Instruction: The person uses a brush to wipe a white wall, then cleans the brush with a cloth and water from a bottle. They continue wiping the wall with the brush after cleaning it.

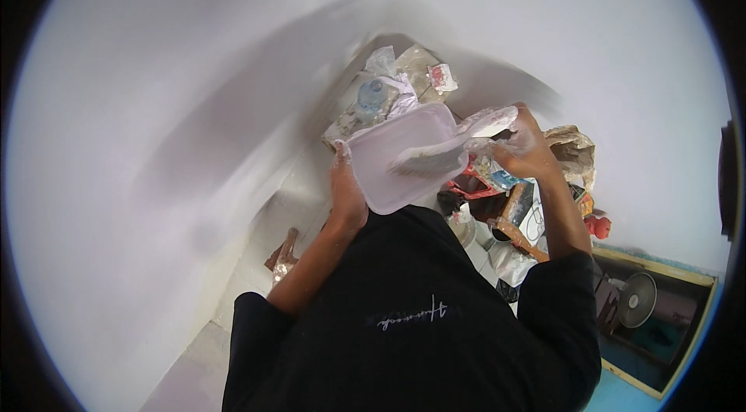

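Note:
My left hand (348,193) grips the left end of a shallow white plastic tub (402,129), its thumb over the rim. A thin coat of pale lilac paint covers the tub's inside. In my right hand (524,147) is a paintbrush (428,158), its handle caked with whitish paint. The brush's wide bristles lie inside the tub, against its floor or right wall; motion blur hides the exact contact. Smears of paint show on my fingers. The tub is held up in front of my chest, over the cluttered floor.
Pale walls meet in a corner ahead. Below stand a clear plastic bottle (372,96), crumpled plastic (382,59), a brown paper bag (574,150) and a white plastic bag (512,263). A paint-spattered tool (285,255) lies left. A fan (636,300) shows through a framed opening at right.

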The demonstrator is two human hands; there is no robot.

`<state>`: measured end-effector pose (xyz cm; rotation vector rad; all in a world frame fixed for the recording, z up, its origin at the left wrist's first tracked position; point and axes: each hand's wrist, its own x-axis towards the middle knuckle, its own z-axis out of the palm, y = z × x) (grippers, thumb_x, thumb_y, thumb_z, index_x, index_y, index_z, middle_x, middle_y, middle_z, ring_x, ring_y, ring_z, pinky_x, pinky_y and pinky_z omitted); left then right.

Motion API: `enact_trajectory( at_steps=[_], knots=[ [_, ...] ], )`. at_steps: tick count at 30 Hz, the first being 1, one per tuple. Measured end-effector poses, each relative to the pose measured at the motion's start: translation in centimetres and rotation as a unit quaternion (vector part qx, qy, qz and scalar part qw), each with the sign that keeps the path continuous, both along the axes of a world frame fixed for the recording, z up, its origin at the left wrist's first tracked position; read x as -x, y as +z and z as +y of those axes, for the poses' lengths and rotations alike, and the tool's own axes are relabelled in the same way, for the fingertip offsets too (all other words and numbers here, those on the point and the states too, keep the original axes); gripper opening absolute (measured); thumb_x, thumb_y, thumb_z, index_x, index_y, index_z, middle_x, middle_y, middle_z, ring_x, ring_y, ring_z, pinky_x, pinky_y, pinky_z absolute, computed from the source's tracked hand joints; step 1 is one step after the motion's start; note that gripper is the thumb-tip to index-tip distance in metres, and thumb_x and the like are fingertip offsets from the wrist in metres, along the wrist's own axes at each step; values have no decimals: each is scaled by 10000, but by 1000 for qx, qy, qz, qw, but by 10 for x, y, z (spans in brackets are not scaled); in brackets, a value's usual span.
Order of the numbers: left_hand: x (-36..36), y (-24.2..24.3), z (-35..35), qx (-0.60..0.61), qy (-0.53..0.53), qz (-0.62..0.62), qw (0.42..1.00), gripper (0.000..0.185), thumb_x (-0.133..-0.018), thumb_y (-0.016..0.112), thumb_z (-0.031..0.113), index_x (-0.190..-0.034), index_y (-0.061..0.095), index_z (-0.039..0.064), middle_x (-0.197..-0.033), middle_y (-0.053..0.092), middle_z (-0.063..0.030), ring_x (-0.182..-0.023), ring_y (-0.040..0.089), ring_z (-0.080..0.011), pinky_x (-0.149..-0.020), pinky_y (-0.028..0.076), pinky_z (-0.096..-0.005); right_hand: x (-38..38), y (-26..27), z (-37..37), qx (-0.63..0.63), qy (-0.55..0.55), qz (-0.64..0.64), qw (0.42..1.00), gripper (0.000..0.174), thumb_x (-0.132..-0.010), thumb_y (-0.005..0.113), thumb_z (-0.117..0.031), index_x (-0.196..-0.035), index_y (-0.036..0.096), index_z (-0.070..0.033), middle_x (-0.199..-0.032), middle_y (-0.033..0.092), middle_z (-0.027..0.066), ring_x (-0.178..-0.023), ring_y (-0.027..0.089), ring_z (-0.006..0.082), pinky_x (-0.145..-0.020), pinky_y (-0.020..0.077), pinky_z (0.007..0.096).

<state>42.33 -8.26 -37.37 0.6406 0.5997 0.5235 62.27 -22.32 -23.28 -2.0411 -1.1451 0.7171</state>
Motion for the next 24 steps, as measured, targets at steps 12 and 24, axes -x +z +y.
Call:
enact_trajectory(
  at_steps=[12, 24],
  knots=[
    [0, -11, -12, -4, -4, 60, 998, 623, -1026, 282, 477, -1228, 507, -67, -1154, 576, -159, -1051, 571, -212, -946, 465, -326, 32, 1, 31, 15, 65, -150, 986, 228, -766, 743, -225, -947, 702, -92, -980, 673, 87, -925, 557, 301, -889, 401, 389],
    [6, -8, -19, -38, -23, 75, 996, 604, -1028, 290, 465, -1222, 526, -55, -1180, 568, -148, -1069, 542, -195, -966, 432, -316, 48, 14, 40, 65, 25, -152, 986, 268, -764, 721, -213, -994, 692, -80, -1002, 668, 113, -932, 544, 326, -896, 401, 403]
  ],
)
